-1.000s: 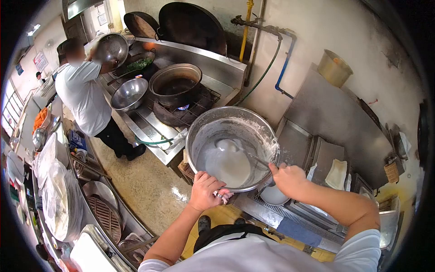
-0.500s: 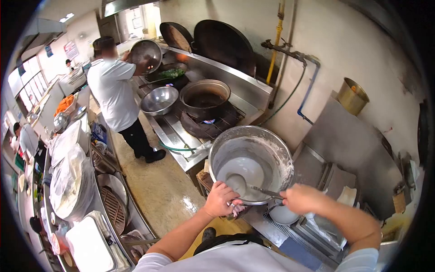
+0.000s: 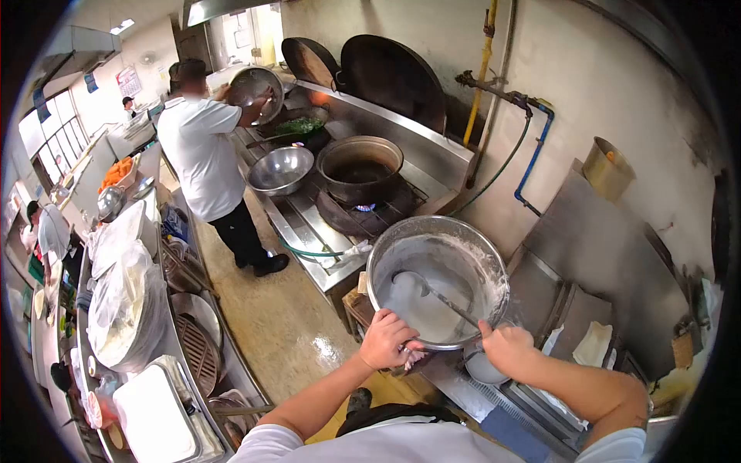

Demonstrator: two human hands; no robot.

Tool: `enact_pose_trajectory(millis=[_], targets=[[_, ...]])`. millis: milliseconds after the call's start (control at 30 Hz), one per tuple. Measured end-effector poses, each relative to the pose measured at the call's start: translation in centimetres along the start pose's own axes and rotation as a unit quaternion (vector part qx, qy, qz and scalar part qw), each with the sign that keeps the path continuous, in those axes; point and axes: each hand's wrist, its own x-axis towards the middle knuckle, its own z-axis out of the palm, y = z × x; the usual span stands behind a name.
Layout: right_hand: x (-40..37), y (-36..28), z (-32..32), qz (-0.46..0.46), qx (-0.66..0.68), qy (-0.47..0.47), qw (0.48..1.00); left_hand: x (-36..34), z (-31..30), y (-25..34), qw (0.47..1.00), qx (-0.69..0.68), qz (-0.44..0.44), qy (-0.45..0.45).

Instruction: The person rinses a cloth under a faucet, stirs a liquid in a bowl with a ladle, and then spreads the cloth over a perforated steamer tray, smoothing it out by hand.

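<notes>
A large, deep metal pot (image 3: 494, 272) stands in front of me, its inner wall coated in white residue. Whitish liquid (image 3: 432, 315) covers its bottom. My left hand (image 3: 388, 340) is closed over the pot's near-left rim, and something pale, perhaps a cloth, shows under the fingers. In my right hand (image 3: 507, 351), above the near-right rim, is the handle of a long ladle (image 3: 454, 309). The ladle slants across the pot, and its bowl rests in the liquid at the left side.
Beyond the pot, a dark pot (image 3: 360, 158) sits over a lit burner beside a steel bowl (image 3: 281, 170). A co-worker (image 3: 202, 154) tilts a metal basin over a wok of greens (image 3: 299, 126). On the left, a counter carries a plastic-covered container (image 3: 127, 309) and a white tray (image 3: 158, 413).
The ladle's bowl has moved away from the near rim, farther into the pot. My left hand stays on the rim. The whole view has shifted slightly.
</notes>
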Motion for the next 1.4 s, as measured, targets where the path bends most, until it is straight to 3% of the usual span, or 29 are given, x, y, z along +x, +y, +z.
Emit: enact_pose_trajectory(millis=[167, 267, 367, 400, 500, 567, 667, 800, 933, 1133, 1267, 1400], targets=[[0.1, 4.6, -2.1, -0.056, 0.014, -0.030, 0.998, 0.0, 0.2, -0.3, 1.000, -0.013, -0.008, 0.008], [2.2, 6.5, -6.2, -0.060, 0.055, -0.242, 0.967, 0.3, 0.2, 0.1, 1.000, -0.003, -0.006, 0.002], [1.9, 5.9, -12.5, 0.068, 0.207, -0.354, 0.910, 0.4, 0.0, 0.2, 1.000, 0.004, -0.009, -0.003], [1.6, 5.8, -11.8, 0.092, 0.271, -0.349, 0.892, 0.3, -0.1, 0.1, 1.000, 0.003, -0.012, -0.002], [1.9, 4.9, 0.9, -0.055, 0.255, -0.041, 0.964, 0.1, 0.5, -0.2, 1.000, 0.001, -0.018, 0.001], [1.7, 1.4, -1.1, -0.019, 0.134, -0.051, 0.990, 0.2, 0.7, -0.2, 1.000, 0.000, -0.018, 0.003], [1.8, 0.8, -1.1, 0.005, 0.021, -0.058, 0.998, 0.3, 0.7, -0.1, 1.000, -0.001, -0.018, 0.003], [1.0, 3.8, -5.3, -0.036, 0.046, -0.117, 0.991, -0.2, 0.9, 0.1, 1.000, -0.007, -0.027, -0.010], [1.9, 5.1, -11.0, 0.015, 0.174, -0.283, 0.943, 0.0, 0.1, -0.7, 0.999, -0.025, -0.028, -0.021], [0.4, 2.0, -5.5, 0.037, 0.276, -0.142, 0.950, 0.3, -1.5, -2.7, 0.997, -0.053, -0.004, -0.053], [0.4, -1.0, -1.5, 0.032, 0.110, -0.067, 0.991, 0.7, -1.4, -2.6, 0.997, -0.048, 0.006, -0.057], [0.1, -0.2, -0.9, 0.034, 0.057, -0.062, 0.996, 0.2, -1.1, -2.3, 0.998, -0.041, 0.009, -0.052]])
